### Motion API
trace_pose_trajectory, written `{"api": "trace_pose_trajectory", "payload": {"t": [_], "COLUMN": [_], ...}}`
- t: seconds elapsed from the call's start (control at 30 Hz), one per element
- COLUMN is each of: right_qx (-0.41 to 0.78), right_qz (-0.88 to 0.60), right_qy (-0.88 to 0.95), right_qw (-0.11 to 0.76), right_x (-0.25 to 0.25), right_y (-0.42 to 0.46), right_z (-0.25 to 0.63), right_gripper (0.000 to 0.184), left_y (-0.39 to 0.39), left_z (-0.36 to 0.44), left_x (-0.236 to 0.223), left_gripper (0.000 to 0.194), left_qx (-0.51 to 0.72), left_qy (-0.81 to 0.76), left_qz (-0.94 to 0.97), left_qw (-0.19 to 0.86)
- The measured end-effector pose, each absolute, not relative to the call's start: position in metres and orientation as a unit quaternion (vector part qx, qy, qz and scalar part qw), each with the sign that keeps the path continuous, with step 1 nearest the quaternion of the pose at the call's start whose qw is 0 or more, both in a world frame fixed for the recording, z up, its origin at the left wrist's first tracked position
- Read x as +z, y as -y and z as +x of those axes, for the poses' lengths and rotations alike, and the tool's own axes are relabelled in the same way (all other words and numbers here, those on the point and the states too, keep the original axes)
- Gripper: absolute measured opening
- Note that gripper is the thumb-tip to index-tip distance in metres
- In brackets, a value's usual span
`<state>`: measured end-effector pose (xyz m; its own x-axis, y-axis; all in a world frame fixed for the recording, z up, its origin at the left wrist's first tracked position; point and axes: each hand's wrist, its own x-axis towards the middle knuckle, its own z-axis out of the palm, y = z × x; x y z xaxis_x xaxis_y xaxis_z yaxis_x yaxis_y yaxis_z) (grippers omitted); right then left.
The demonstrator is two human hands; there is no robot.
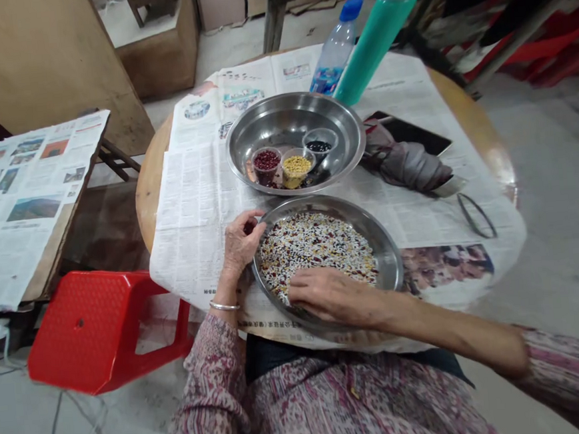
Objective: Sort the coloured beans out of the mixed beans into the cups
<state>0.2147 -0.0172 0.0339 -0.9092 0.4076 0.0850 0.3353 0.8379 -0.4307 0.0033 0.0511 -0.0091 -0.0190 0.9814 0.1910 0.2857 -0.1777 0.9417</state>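
Observation:
A steel pan point(387, 249) full of mixed white, red, dark and yellow beans point(316, 241) lies on newspaper at the near edge of the round table. My left hand point(239, 244) rests at the pan's left rim, fingers curled, with small red beans showing inside them. My right hand point(333, 295) lies palm down over the near part of the beans, fingertips pressed together on them. Behind stands a second steel pan point(342, 116) holding three small cups: red beans point(266, 161), yellow beans point(297, 165), dark beans point(319, 145).
A folded grey umbrella point(408, 164) and a dark phone point(416, 133) lie right of the far pan. A water bottle point(334, 49) and a teal flask point(380, 32) stand at the back. A red plastic stool point(97, 326) and a newspaper-covered table point(22, 198) are on the left.

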Motion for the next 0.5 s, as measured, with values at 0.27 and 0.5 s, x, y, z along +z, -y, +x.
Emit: {"api": "trace_pose_trajectory", "payload": {"t": [0.27,0.5], "right_qx": [0.094,0.067], "right_qz": [-0.412,-0.449], "right_qy": [0.894,0.881], "right_qw": [0.150,0.136], "right_x": [0.026,0.021], "right_y": [-0.038,-0.036], "right_z": [0.244,0.226], "right_gripper": [0.022,0.023], "left_y": [-0.053,-0.052], "left_z": [0.003,0.003], "left_x": [-0.010,-0.012], "left_gripper": [0.017,0.018], "left_qx": [0.475,0.488], "left_qy": [-0.535,-0.525], "left_qz": [0.595,0.607], "left_qw": [0.366,0.344]}}
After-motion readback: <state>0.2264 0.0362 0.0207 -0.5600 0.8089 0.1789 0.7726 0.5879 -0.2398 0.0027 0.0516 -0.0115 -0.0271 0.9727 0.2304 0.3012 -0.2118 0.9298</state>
